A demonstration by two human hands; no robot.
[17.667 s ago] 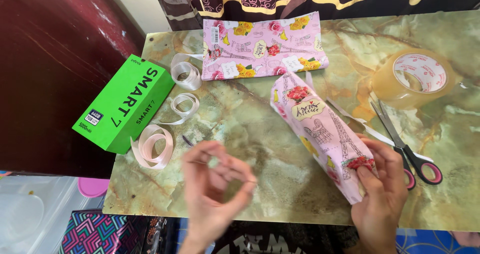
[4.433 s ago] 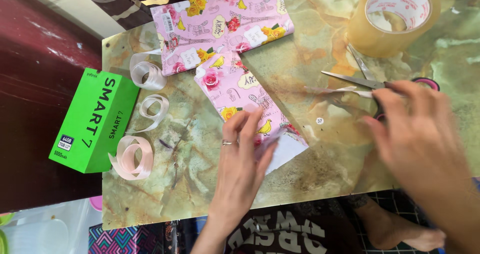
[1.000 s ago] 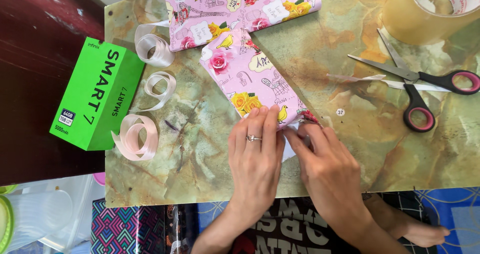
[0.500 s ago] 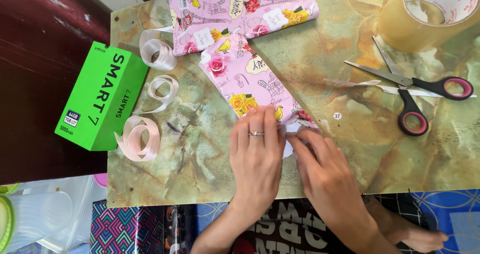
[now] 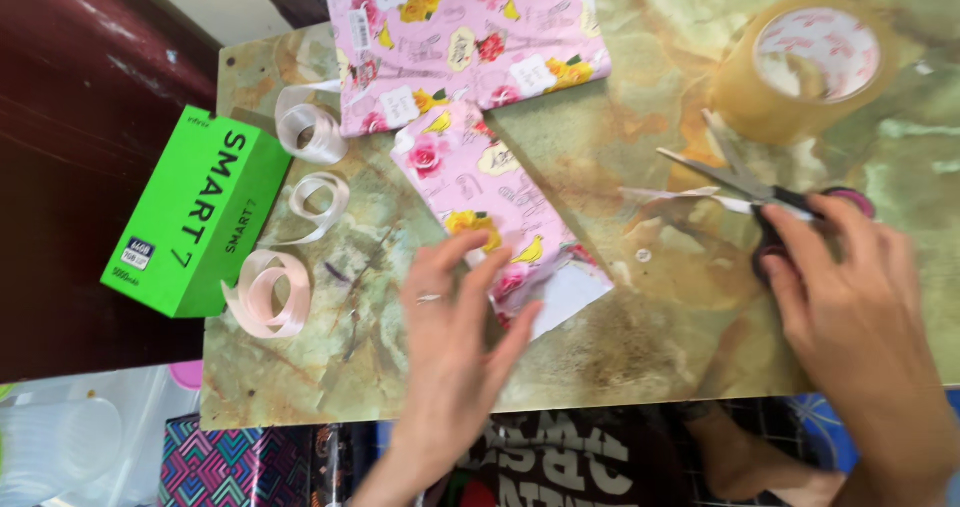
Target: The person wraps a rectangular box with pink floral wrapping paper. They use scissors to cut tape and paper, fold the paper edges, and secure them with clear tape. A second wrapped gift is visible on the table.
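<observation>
A box wrapped in pink flowered paper (image 5: 480, 182) lies slanted on the marbled green table (image 5: 650, 337). My left hand (image 5: 455, 327) lies flat on its near end with the fingers spread, pressing the paper down; a white flap (image 5: 572, 297) sticks out beside the fingertips. My right hand (image 5: 850, 307) is at the right, its fingertips laid over the pink and black handles of the scissors (image 5: 740, 182). The scissors lie on the table with the blades apart, and I cannot see a closed grip on them.
A big roll of clear tape (image 5: 800, 67) stands at the back right. More pink wrapping paper (image 5: 470, 37) lies at the back. A green carton (image 5: 195, 227) and three pale ribbon loops (image 5: 268, 292) sit at the left edge.
My right hand has left the wrapped box's end and moved right onto the scissors' handles. My left hand stays on the box, its fingers now spread wider.
</observation>
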